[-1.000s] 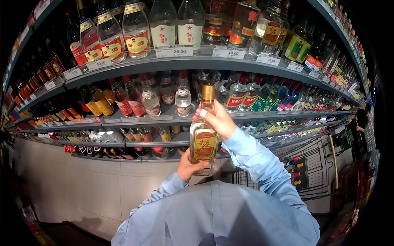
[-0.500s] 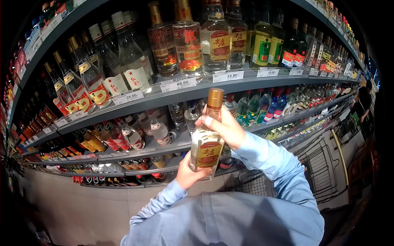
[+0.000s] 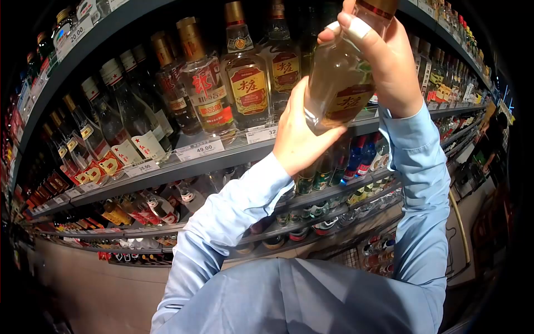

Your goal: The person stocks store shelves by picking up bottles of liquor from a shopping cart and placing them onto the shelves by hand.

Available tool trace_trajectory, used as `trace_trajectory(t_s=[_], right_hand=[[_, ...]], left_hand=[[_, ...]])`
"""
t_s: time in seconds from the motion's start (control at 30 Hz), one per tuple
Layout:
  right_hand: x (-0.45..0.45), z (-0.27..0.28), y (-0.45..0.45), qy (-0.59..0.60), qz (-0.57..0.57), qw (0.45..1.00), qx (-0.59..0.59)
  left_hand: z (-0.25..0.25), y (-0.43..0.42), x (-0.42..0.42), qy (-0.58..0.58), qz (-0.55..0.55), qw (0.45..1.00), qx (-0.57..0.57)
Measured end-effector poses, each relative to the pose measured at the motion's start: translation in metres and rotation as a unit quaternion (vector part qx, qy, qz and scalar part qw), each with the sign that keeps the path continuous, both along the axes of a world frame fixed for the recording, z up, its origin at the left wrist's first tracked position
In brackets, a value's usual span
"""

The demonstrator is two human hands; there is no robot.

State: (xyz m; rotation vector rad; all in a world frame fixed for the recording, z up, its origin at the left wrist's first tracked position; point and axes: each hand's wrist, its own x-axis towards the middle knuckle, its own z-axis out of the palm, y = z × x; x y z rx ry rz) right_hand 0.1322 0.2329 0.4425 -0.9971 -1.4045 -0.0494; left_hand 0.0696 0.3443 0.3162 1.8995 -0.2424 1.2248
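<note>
A clear glass bottle [image 3: 338,83] with a gold cap and a red and gold label is held up, tilted, in front of the upper shelf. Its base is cradled by my left hand [image 3: 305,136], fingers behind and thumb along the bottom. Around the neck wraps my right hand [image 3: 389,61], with a white covering on its thumb. Just left of the held bottle, a standing bottle [image 3: 247,89] with a similar label is on the shelf, with another like it beside it.
The upper shelf [image 3: 183,167] has price tags along its edge and rows of bottles, among them a red-lettered bottle [image 3: 206,92]. Lower shelves hold more bottles. A cart [image 3: 370,250] with bottles stands below right. At the far right a person [image 3: 492,136] is partly visible.
Both hands have raised the bottle up and to the right, from the lower shelf's height to the upper shelf, and tilted it. The view has shifted right along the shelves.
</note>
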Motion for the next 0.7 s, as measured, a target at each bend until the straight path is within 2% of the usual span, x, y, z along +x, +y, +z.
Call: trace_trajectory(t_s=[0.03,0.07,0.17,0.3,0.33,0.37,0.53,0.7], right_hand=[[0.003,0.006,0.001,0.021,0.032,0.999,0.013],[0.009,0.013,0.002,-0.007,-0.017,1.0,-0.017],[0.021,0.012,0.017,-0.064,0.007,0.997,0.045],[0.036,0.004,0.04,0.0,0.007,1.0,-0.002],[0.049,-0.003,0.05,-0.086,0.013,0.995,0.041],[0.056,-0.003,0.054,-0.1,0.023,0.994,0.032],[0.066,-0.006,0.075,-0.051,0.059,0.997,-0.01],[0.072,-0.014,0.1,-0.006,0.045,0.998,-0.041]], left_hand=[[0.014,-0.003,0.0,-0.005,0.064,0.997,0.044],[0.019,0.001,0.007,0.004,0.058,0.998,0.038],[0.025,0.013,0.021,-0.048,0.14,0.984,0.103],[0.009,0.017,0.027,-0.083,0.189,0.969,0.132],[0.005,0.019,0.029,-0.096,0.222,0.954,0.177],[0.003,0.021,0.03,-0.108,0.255,0.935,0.221],[-0.005,0.025,0.034,-0.081,0.26,0.943,0.19],[-0.019,0.025,0.031,-0.074,0.379,0.87,0.307]])
